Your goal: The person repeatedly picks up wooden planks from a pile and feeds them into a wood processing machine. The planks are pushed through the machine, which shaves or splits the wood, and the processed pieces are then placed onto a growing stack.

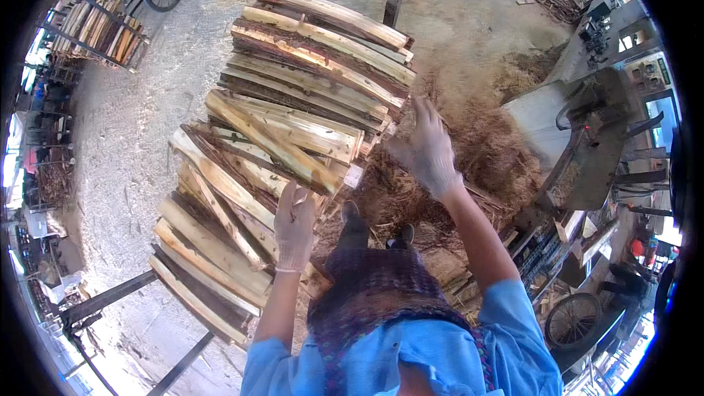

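While the gloved left hand (pixel 295 226) lies flat, fingers together, on the stacked wood slabs (pixel 279 139), the right hand (pixel 427 152) hangs spread beside the stack's end. Uneven slabs could slide off toward the bark pile (pixel 469 154) if pushed off-centre.

Wood stack (pixel 286 132) left; bark heap (pixel 469 154) right; machine (pixel 594 132) beyond heap.
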Tool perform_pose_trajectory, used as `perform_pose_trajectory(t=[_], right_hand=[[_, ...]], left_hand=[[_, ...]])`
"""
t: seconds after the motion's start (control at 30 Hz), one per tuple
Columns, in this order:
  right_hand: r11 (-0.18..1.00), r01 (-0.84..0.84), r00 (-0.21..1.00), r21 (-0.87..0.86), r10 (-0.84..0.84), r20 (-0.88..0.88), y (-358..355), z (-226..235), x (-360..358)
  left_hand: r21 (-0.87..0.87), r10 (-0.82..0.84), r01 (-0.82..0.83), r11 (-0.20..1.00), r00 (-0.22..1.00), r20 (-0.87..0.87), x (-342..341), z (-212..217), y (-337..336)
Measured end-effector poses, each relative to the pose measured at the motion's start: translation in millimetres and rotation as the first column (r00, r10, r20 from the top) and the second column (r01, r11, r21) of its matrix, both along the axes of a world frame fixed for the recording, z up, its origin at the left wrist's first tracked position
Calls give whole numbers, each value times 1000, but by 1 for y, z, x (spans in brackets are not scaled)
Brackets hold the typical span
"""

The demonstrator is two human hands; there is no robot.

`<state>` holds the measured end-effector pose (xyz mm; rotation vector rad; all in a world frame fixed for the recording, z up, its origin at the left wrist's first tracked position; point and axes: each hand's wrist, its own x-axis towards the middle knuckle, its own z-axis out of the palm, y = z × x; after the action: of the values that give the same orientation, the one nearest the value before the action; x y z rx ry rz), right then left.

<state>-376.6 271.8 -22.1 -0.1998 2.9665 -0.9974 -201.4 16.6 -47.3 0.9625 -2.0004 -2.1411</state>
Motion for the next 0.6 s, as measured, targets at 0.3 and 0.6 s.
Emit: perform_pose_trajectory(t=[0.3,0.6], right_hand=[[597,491,870,-634,-298,394,-9,-118,-139],[506,483,839,-715,-32,544,-66,-46,-35]], left_hand=[[216,-74,78,973,997,-31,-8,-6,-12],[14,-78,78,997,997,-23,-136,-10,-4]])
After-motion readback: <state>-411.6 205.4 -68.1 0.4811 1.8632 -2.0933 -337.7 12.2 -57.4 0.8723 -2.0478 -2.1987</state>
